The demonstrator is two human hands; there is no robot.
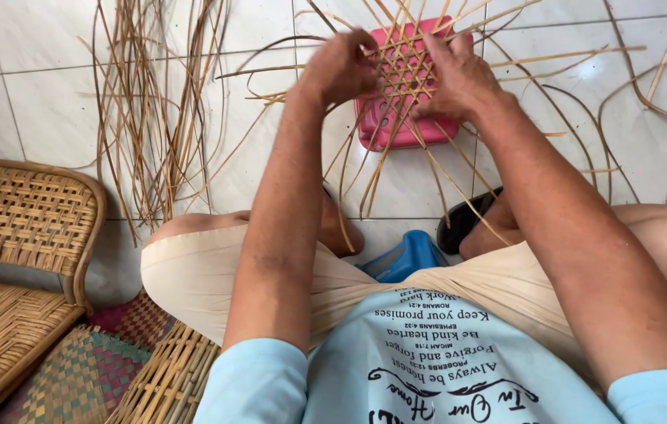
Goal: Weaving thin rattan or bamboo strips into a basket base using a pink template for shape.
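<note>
Weaving in hand: an open-lattice mat of thin cane strips (406,74), held up in front of me over a pink plastic stool (396,129) that stands on the white tiled floor (27,102).

Left hand (339,67): grip curled in on itself at the left edge of the lattice, fingers pressed together around one or more strips. Which strip exactly I cannot tell; the fingertips are hidden behind the knuckles.

Right hand (459,78): laid against the right side of the lattice, fingers bent over the crossing strips and pinching them flat. Thumb side is toward the centre of the weave.

Loose ends of the mat fan outward in all directions, several trailing down toward my knees and over the floor.

Surroundings:
- Bundle of unwoven cane strips (149,110) lying on the floor to my left, well apart from the weave.
- More curved strips (647,94) scattered on the tiles at far right.
- Blue plastic seat (404,257) showing between my legs.
- Black sandal (463,220) by my right foot, near the stool.
- Woven rattan chair (23,228) at lower left.
- Checked woven mat (90,369) beside it, and a ribbed cane basket (173,377) just beside my left thigh.
</note>
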